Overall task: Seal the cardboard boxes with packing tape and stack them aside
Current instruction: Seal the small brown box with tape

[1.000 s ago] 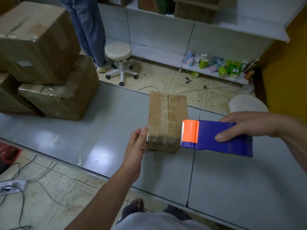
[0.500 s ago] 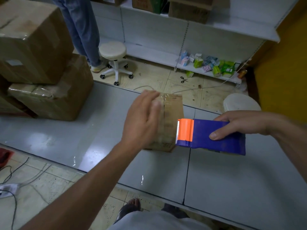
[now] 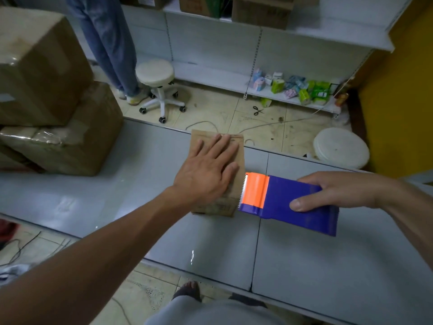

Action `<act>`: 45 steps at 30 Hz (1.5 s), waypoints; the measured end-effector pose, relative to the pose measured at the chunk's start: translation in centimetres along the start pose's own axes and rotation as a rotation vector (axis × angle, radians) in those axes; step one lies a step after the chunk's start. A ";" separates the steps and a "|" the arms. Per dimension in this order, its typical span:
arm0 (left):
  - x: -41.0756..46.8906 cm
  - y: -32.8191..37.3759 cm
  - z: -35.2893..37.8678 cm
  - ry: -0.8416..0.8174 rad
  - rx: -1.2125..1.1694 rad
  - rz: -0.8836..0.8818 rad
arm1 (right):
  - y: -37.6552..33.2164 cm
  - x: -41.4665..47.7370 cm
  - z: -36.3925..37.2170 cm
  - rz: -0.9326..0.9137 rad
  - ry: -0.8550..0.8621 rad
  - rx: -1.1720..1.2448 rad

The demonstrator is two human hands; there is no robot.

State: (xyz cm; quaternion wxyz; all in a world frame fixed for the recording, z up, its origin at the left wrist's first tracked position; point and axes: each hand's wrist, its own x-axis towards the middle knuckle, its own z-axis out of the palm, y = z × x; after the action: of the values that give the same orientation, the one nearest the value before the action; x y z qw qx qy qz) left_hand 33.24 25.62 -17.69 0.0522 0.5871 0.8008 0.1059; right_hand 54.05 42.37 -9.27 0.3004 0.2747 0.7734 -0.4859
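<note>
Small cardboard box (image 3: 230,202) under flat left hand (image 3: 206,170), right hand (image 3: 339,192) gripping tape dispenser (image 3: 288,202) at its right edge

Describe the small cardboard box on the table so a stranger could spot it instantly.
Look at the grey table. Near its far edge lies a small cardboard box, the left hand flat on top, a purple tape dispenser at its right side. Unlike the large taped boxes stacked at the left, it lies alone.
</note>
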 end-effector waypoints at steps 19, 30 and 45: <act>0.0 -0.1 -0.3 0.012 -0.034 0.009 | 2.7 -0.8 -1.2 0.046 -0.077 -0.070; 0.2 0.1 -0.2 -0.001 -0.008 0.004 | 5.1 -1.7 -2.2 0.139 -0.053 -0.020; 0.1 0.0 0.0 0.017 0.003 0.015 | 0.9 -0.2 -2.5 0.249 0.095 -0.178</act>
State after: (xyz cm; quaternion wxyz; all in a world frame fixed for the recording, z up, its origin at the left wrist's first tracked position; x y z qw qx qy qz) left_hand 33.22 25.76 -17.71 0.0438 0.5924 0.7968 0.1102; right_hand 54.30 44.93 -8.80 0.3445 0.3635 0.7867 -0.3608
